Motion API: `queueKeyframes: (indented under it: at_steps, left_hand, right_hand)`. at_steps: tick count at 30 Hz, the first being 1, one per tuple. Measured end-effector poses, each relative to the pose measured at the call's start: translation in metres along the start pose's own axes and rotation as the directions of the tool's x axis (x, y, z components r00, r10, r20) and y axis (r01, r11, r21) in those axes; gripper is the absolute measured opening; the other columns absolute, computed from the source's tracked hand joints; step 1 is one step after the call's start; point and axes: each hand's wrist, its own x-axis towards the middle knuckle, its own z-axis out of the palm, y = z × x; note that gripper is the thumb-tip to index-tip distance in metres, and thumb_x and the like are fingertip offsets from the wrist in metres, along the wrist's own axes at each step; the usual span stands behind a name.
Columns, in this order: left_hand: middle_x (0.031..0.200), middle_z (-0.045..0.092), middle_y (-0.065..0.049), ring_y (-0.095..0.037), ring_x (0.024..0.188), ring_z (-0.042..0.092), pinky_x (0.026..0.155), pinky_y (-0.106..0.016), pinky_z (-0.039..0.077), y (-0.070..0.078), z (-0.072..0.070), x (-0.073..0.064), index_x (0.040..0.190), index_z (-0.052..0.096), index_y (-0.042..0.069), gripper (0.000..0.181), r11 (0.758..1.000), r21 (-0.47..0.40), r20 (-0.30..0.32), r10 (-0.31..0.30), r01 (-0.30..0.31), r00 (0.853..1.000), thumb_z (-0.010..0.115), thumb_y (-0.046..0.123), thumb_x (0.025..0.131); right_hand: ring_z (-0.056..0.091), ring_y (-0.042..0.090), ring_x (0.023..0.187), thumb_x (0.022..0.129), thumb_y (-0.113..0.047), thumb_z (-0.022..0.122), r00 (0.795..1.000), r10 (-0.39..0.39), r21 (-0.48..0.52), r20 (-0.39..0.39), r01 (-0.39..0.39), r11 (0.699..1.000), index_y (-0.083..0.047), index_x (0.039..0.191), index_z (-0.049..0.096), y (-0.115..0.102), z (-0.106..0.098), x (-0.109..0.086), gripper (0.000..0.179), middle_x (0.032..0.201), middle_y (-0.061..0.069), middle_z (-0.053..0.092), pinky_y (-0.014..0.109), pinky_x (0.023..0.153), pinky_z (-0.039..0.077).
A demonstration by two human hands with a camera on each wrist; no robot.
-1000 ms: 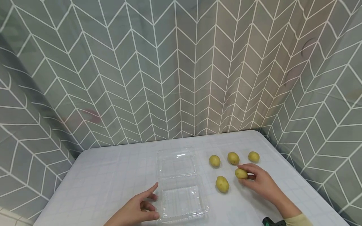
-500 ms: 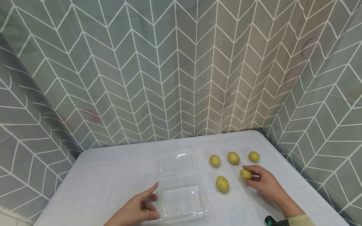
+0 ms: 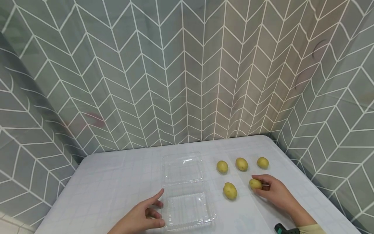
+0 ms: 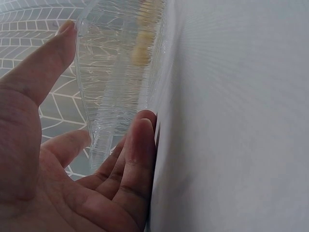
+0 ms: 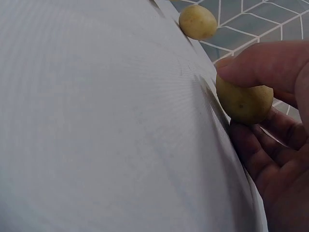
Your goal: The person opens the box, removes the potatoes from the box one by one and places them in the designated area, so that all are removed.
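Observation:
In the head view, my right hand point(image 3: 273, 191) grips a yellow lemon point(image 3: 255, 184) between thumb and fingers, low over the table. The right wrist view shows that lemon point(image 5: 245, 104) with the thumb over it and fingers beneath. My left hand point(image 3: 143, 213) lies against the left side of a clear plastic clamshell container point(image 3: 187, 208), fingers spread along its edge. Up close in the left wrist view, the thumb and index finger of this hand point(image 4: 63, 159) touch the container's rim point(image 4: 83, 92), while other fingers rest near the tabletop. The container's lid point(image 3: 182, 167) lies folded back, away from me.
Three lemons stand in a row at the back right: one lemon point(image 3: 222, 166), a middle lemon point(image 3: 241, 164) and a right lemon point(image 3: 263, 162). Another lemon point(image 3: 230, 190) sits between container and right hand. A white cloth covers the table point(image 3: 117, 182); patterned curtains point(image 3: 187, 71) surround it.
My right hand has moved a little right and toward me, carrying its lemon away from the row. The left hand and container stay in place.

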Motion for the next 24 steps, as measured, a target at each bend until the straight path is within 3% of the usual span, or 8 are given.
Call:
queueKeyframes:
  at_steps: [6,15,24]
  left_hand:
    - [0.125,0.054,-0.013,-0.018,0.089,0.064,0.077,-0.024,0.052,0.0002,0.0003,-0.0004,0.157,0.026,0.009,0.088,1.0,0.007,0.001,0.006,-0.006,1.0,0.079,0.021,0.086]
    - [0.126,0.054,-0.012,-0.018,0.09,0.063,0.076,-0.024,0.053,-0.0012,-0.0003,-0.0004,0.157,0.026,0.01,0.089,1.0,-0.006,-0.003,-0.01,0.01,1.0,0.079,0.021,0.087]
    - [0.124,0.055,-0.012,-0.019,0.09,0.064,0.076,-0.024,0.053,-0.0017,-0.0006,0.0003,0.157,0.026,0.01,0.091,1.0,0.006,-0.001,-0.007,0.007,1.0,0.08,0.023,0.085]
  right_hand:
    - [0.062,0.008,0.093,0.08,-0.01,0.082,1.0,0.014,-0.011,0.014,-0.014,1.0,-0.001,0.123,0.067,0.003,0.0012,0.0004,0.047,0.116,0.011,0.065,0.025,0.077,0.054]
    - [0.061,0.013,0.093,0.08,-0.018,0.083,0.999,0.04,-0.035,0.029,-0.039,0.999,-0.005,0.125,0.067,0.0042,0.0009,0.0022,0.049,0.118,0.009,0.064,0.025,0.076,0.053]
    - [0.059,0.01,0.089,0.079,-0.018,0.084,1.0,0.025,-0.025,0.019,-0.024,0.999,-0.006,0.126,0.066,0.0069,0.001,0.0009,0.052,0.118,0.008,0.065,0.024,0.073,0.052]
